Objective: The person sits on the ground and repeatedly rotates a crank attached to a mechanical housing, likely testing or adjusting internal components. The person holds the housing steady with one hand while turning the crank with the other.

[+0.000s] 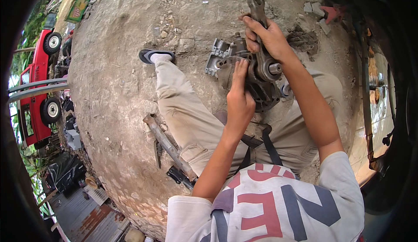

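Way off on the left edge there's a red truck (pixel 38 83) parked past the rough concrete ground (pixel 117 67), and nearer in a long metal bar (pixel 167 145) lies on the ground just beside my left thigh, with a dark tool (pixel 179 175) at its near end. My left leg stretches out toward the far side in tan trousers (pixel 183 111), ending in a dark sandal (pixel 153 54). Moving right, my left hand (pixel 239 102) rests flat against the near face of a greasy metal car part (pixel 254 74), fingers stretched out along it and not curled round anything, so it's pressing rather than clutching. The part sits between my knees, held up off the ground, with a pale cast bracket (pixel 216 55) sticking out on its left. My right hand (pixel 266 36) is wrapped tight around the part's upright arm (pixel 257 7), whose ringed end pokes out above my knuckles. Far right, a small red piece (pixel 332 12) lies on the ground near some stone chips.
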The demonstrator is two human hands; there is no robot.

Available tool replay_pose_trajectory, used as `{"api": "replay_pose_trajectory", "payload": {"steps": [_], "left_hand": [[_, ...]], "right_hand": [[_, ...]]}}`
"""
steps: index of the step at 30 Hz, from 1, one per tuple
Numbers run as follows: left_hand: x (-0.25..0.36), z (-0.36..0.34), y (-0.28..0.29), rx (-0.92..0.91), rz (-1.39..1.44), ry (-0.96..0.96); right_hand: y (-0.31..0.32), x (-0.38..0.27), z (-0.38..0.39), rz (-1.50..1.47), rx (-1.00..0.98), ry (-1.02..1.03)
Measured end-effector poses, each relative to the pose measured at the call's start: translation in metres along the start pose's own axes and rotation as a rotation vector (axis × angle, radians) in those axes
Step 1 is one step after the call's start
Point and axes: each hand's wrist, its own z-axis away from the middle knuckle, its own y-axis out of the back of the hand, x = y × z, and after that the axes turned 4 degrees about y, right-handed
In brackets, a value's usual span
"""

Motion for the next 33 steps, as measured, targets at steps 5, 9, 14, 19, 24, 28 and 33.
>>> {"api": "replay_pose_trajectory", "payload": {"steps": [5,9,14,19,24,28,33], "left_hand": [[0.019,0.010,0.004,0.001,0.032,0.052],[0.002,-0.003,0.003,0.001,0.016,0.050],[0.006,-0.002,0.006,-0.021,-0.020,0.083],[-0.011,-0.003,0.005,0.023,-0.019,0.092],[0.031,0.009,0.004,0.029,0.143,0.128],[0.016,0.007,0.000,0.055,0.155,0.174],[0.031,0.004,0.006,-0.004,0.205,0.151]], "right_hand": [[0.000,-0.002,0.001,-0.017,0.023,-0.023],[-0.002,-0.002,-0.002,-0.023,0.014,-0.037],[0.002,0.000,-0.003,-0.006,0.015,-0.020],[0.000,-0.001,-0.002,-0.052,0.010,-0.018],[0.003,0.000,0.000,-0.047,-0.003,-0.010],[0.004,0.002,-0.002,-0.075,-0.011,-0.016],[0.006,0.003,-0.001,-0.069,-0.011,-0.021]]}}
